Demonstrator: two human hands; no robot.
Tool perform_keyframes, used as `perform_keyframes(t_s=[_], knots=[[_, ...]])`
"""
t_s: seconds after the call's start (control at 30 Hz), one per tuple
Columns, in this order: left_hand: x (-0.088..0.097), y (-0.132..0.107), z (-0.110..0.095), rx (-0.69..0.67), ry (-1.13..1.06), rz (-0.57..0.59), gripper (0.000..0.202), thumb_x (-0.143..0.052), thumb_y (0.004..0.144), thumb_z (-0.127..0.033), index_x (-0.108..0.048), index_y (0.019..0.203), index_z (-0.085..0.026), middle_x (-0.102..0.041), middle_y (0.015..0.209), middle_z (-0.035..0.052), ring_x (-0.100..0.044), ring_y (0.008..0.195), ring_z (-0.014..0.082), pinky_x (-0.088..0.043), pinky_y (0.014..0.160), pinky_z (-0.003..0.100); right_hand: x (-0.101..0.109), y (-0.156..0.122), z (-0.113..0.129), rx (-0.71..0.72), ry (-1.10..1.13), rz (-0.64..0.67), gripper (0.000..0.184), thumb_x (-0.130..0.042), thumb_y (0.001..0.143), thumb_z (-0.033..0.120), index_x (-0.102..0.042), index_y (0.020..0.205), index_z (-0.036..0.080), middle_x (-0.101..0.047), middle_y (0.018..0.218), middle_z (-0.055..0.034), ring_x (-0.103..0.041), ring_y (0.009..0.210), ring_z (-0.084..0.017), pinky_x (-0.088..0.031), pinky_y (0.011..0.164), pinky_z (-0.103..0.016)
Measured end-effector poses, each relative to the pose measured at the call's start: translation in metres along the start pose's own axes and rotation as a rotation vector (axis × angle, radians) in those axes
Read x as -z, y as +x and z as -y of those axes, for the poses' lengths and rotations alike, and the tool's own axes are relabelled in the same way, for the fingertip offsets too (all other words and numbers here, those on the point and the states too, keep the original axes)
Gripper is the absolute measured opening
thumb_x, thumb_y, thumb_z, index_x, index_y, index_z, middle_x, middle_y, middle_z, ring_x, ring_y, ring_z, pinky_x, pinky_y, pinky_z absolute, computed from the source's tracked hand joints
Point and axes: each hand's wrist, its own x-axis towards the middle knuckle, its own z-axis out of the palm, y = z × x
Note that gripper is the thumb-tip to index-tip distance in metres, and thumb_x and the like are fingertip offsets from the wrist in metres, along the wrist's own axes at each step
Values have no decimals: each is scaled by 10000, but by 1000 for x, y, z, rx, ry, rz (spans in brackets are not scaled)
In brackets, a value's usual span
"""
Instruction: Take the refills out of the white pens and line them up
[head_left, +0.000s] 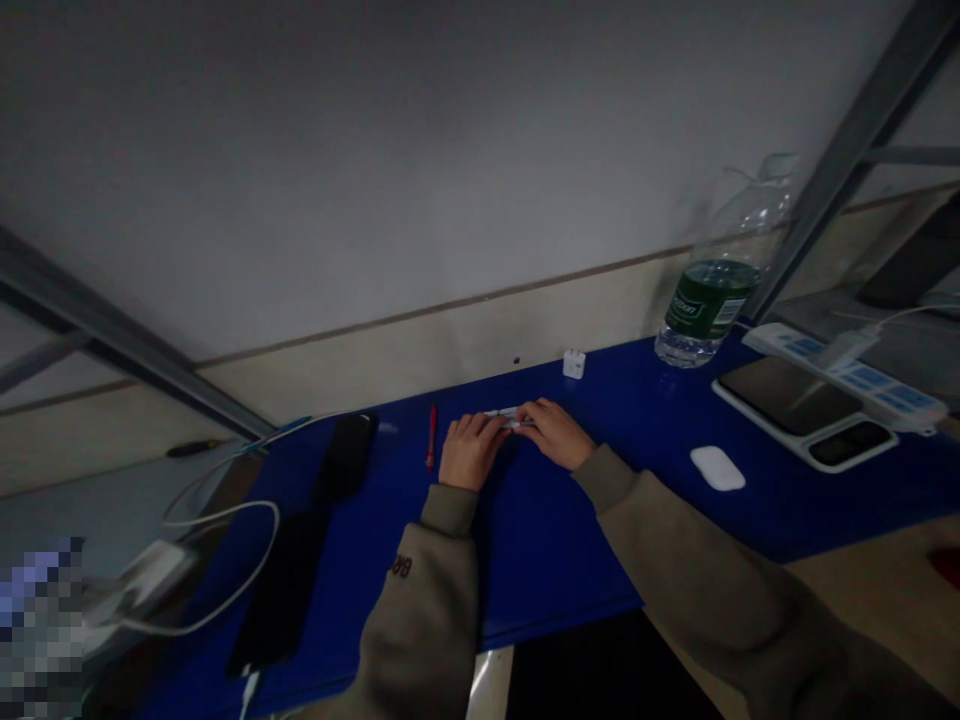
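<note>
In the head view, a slim white item (510,418), too small for its kind to be told, is held at the middle of the blue tabletop (555,540), pinched narrowly between the left hand (471,450) and right hand (547,432). A piece this thin is best controlled by the fingertips, with the wrists kept low and steady. Just left lies a glossy red pen (431,437); to the right, a smooth white mouse (717,467) is placed. Far right stands a ribbed, clear plastic water bottle (709,310), partly filled, with a small white charger cube (574,364) nearer the middle.
</note>
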Motion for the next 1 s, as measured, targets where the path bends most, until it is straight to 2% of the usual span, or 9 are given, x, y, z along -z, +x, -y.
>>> perform_keyframes(t_s=[0.1, 0.27, 0.53, 0.73, 0.87, 0.93, 1.0], knots=[[-2, 0, 0, 1, 24, 39, 305, -365, 950, -350, -609, 1105, -253, -590, 917, 67, -480, 873, 188, -351, 791, 315, -2, -1, 0, 28, -23, 26, 165, -532, 898, 239, -578, 1043, 174, -641, 988, -82, -560, 947, -196, -428, 851, -337], [4, 1, 4, 64, 30, 49, 336, -350, 949, -382, -642, 996, -222, -575, 848, 67, -464, 854, 194, -331, 742, 316, -1, -2, -3, 147, -59, 65, 246, -488, 917, 208, -590, 1141, 209, -649, 1086, -84, -551, 1066, -206, -423, 908, -371], [5, 4, -3, 148, -106, 54, 374, -321, 962, -375, -650, 947, -197, -600, 828, 57, -485, 844, 185, -325, 739, 308, 1, -3, -3, 185, -171, 17, 246, -439, 938, 237, -635, 1072, 172, -666, 902, -97, -566, 870, -213, -432, 814, -369], [-1, 6, -1, 193, -255, 99, 365, -331, 964, -351, -649, 905, -180, -648, 859, 49, -523, 799, 164, -342, 725, 283, 4, -4, -3, 200, -265, -14, 290, -396, 950, 239, -654, 1062, 170, -644, 851, -109, -521, 838, -225, -410, 786, -375], [-2, 4, -3, 233, -248, 104, 376, -319, 966, -360, -647, 898, -189, -656, 871, 46, -532, 807, 166, -332, 742, 292, 7, -4, -1, 148, -181, -54, 259, -453, 933, 316, -664, 1034, 207, -650, 874, -88, -537, 857, -211, -408, 799, -346], [0, 4, -6, 252, -172, 76, 357, -328, 962, -371, -642, 943, -202, -655, 896, 48, -525, 844, 179, -317, 767, 313, 6, -4, -1, 50, -62, -102, 261, -478, 918, 375, -672, 974, 210, -656, 841, -72, -564, 815, -195, -417, 759, -317], [1, 3, -8, 241, -110, 69, 344, -334, 959, -382, -630, 979, -208, -655, 919, 51, -523, 878, 185, -307, 804, 332, 4, -4, -2, -86, 87, -127, 313, -448, 925, 406, -671, 848, 200, -639, 704, -42, -569, 671, -162, -417, 655, -281]])
